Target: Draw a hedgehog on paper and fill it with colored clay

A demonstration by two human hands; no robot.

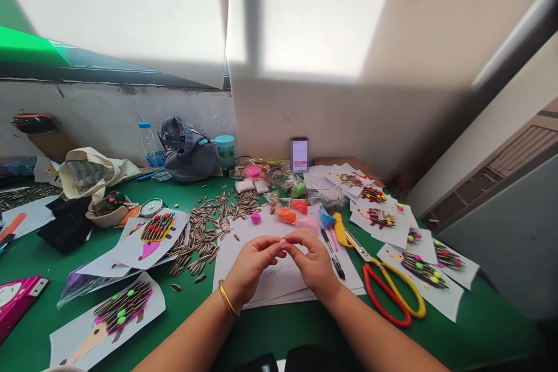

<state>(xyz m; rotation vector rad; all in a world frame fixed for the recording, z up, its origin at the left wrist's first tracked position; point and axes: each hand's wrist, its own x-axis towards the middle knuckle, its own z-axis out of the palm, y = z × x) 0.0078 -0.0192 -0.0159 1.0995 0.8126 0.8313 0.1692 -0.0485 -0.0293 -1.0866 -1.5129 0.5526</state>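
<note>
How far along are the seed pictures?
Several seed-covered cards with bright clay dots look finished. In hand: the left hand and right hand pinch something small, maybe clay. Not yet done: the sheet beneath shows only a pencil sketch, with loose sunflower seeds nearby.

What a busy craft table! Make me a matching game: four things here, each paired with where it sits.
Things:
1 gold bangle
2 red-and-yellow scissors
3 water bottle
4 sunflower seeds

Places:
A by the far wall
B right of the right hand
C on the left wrist
D strewn across the green table

Pairs: 1-C, 2-B, 3-A, 4-D
</note>
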